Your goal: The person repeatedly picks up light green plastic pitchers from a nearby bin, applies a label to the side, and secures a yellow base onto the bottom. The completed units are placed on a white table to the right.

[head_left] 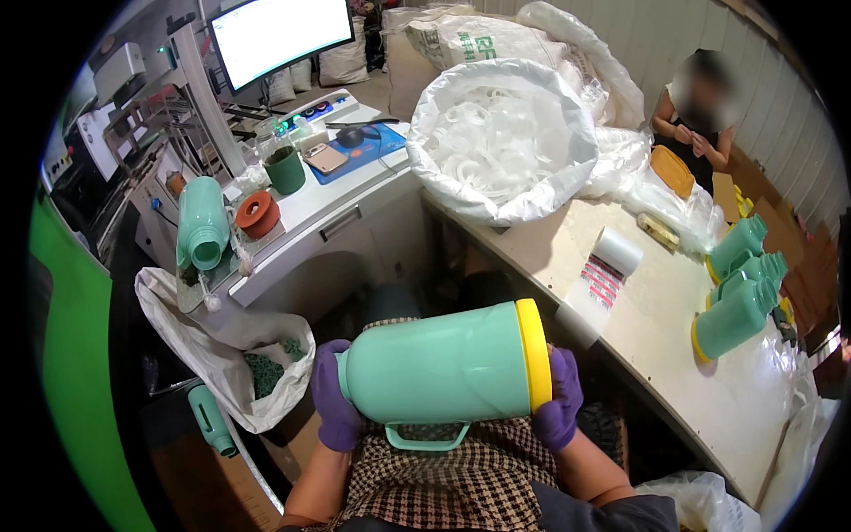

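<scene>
A large mint-green plastic jug (434, 368) lies sideways in front of me, above my lap. Its yellow base ring (534, 356) points right, and its loop handle (429, 441) hangs on my side. My left hand (335, 396), in a purple glove, is closed around the narrow neck end. At the yellow base, my right hand (560, 401), gloved in purple too, grips the other end; part of its fingers is hidden behind the ring. The jug is held level between both hands, clear of the table.
On the right table (665, 355) are several green jugs (734, 319) and a label roll (618, 251). A white sack of clear plastic rings (496, 142) stands at its far end. Left are another jug (203, 222), a desk with a monitor (282, 40), and an open sack (292, 390). A person (700, 115) sits far right.
</scene>
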A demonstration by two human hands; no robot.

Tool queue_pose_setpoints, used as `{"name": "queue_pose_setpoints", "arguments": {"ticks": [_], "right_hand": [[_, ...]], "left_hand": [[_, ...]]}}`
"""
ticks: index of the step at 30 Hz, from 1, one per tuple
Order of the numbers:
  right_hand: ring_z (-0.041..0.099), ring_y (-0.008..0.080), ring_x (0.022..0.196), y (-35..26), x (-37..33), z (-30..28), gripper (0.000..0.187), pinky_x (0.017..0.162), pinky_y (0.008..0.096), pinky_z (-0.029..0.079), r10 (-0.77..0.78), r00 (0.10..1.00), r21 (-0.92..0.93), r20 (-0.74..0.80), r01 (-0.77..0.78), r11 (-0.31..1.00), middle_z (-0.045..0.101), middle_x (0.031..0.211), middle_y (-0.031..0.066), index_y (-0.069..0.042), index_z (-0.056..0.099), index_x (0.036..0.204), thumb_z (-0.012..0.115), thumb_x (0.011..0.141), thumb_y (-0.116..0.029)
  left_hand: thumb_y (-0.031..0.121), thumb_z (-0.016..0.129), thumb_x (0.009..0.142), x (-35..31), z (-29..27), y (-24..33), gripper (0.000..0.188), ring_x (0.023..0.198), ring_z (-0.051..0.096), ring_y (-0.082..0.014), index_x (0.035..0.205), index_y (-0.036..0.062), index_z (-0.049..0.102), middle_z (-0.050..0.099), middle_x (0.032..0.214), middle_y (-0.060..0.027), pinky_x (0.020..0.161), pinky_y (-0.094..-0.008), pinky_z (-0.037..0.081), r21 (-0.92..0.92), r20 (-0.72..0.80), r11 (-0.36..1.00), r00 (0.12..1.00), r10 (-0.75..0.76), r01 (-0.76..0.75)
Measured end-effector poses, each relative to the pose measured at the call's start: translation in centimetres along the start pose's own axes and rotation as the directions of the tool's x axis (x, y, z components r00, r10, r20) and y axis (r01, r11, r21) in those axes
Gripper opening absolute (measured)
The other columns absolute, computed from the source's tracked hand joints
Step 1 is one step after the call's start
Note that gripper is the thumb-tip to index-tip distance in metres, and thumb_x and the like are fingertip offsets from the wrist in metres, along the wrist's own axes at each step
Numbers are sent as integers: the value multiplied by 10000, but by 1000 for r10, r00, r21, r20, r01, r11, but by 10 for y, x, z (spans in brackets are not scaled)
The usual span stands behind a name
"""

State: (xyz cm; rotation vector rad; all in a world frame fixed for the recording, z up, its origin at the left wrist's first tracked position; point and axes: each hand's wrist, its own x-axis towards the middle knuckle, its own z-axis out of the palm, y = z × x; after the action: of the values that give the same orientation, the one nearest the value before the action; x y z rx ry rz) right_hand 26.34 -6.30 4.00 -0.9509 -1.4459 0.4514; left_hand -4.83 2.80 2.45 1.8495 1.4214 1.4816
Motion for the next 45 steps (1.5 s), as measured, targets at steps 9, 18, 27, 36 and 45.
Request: {"name": "queue_pose_setpoints", "arguments": {"ticks": [9, 18, 27, 36, 45], "right_hand": [[487, 362, 1353, -61, 44, -56, 1144, 1141, 490, 383, -32, 928, -154, 372, 95, 984, 483, 1464, 198, -21, 369, 1563, 845, 716, -625], [442, 335, 1404, -49, -27, -123, 1340, 1185, 475, 354, 147, 958, -308, -248, -222, 925, 360, 1569, 188, -54, 112, 1635, 965, 642, -340], [255, 337, 1523, 72, -87, -316, 1306, 1245, 435, 240, -305, 589, -617, -748, -449, 646, 220, 1657, 206, -36, 76, 1642, 919, 686, -324], [417, 348, 1326, 121, -83, -360, 870, 1112, 466, 344, -480, 800, -911, -361, -412, -2, 422, 1452, 179, -64, 371, 1480, 764, 828, -486], [590, 372, 1128, 127, -38, -232, 789, 954, 530, 457, -318, 948, -881, 25, -130, -455, 607, 1285, 160, -86, 571, 1428, 521, 947, -710]], "left_hand": [[385, 569, 943, 14, -13, 56, 421, 932, 610, -244, 1028, -22, 638, 641, 1001, -143, 856, -390, 490, -369, 119, 920, 975, 185, -130], [449, 723, 892, 33, 63, 122, 660, 1229, 522, -292, 1347, 10, 536, 443, 1449, -198, 1071, -435, 438, -726, 140, 625, 829, 541, -285], [-1, 556, 853, -3, 56, 71, 349, 1091, 613, -275, 1193, -21, 633, 624, 1230, -137, 1017, -400, 477, -536, 432, 829, 895, 106, 161], [156, 716, 932, -19, 31, 32, 318, 1089, 626, -292, 1232, 65, 666, 656, 1160, -121, 960, -403, 507, -313, 305, 930, 907, 291, -193], [190, 742, 922, -48, -60, -37, 301, 1079, 656, -283, 1209, 104, 708, 699, 1150, -120, 944, -397, 523, 151, 91, 984, 993, 80, -93]]}}
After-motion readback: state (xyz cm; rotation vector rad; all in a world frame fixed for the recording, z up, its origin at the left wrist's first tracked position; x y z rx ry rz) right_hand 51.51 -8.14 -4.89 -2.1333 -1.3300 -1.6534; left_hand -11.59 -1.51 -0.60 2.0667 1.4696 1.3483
